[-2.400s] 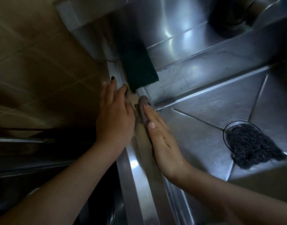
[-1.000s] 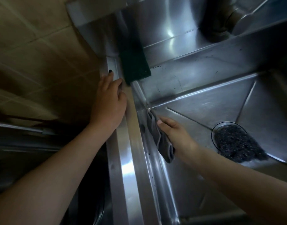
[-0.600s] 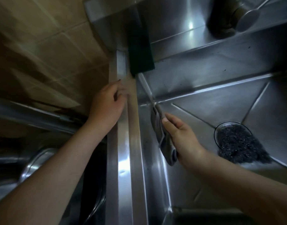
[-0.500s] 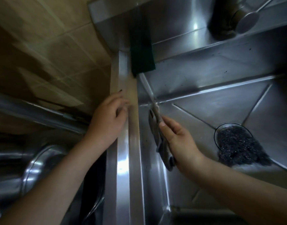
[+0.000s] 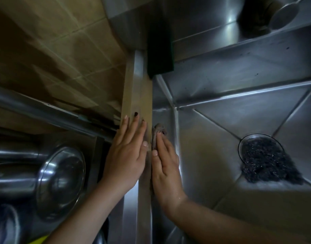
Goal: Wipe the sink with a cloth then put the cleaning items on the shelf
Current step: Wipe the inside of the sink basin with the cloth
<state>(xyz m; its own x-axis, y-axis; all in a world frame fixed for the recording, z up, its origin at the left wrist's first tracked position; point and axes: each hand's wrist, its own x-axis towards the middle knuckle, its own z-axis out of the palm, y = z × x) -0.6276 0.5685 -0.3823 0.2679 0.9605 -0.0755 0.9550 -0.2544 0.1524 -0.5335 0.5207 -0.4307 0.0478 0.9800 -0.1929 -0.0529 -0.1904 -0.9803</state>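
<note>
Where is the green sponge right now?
In the head view, the dark green rectangular sponge sits top centre, at the far end of the steel sink's left rim, well beyond the left hand.

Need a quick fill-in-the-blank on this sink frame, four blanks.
The right hand presses a grey ____ to the sink wall.
The left hand lies flat on the sink's ____.
The sponge at the back corner is ____.
The steel wool lies over the ____.
Missing: cloth; rim; green; drain.
</note>
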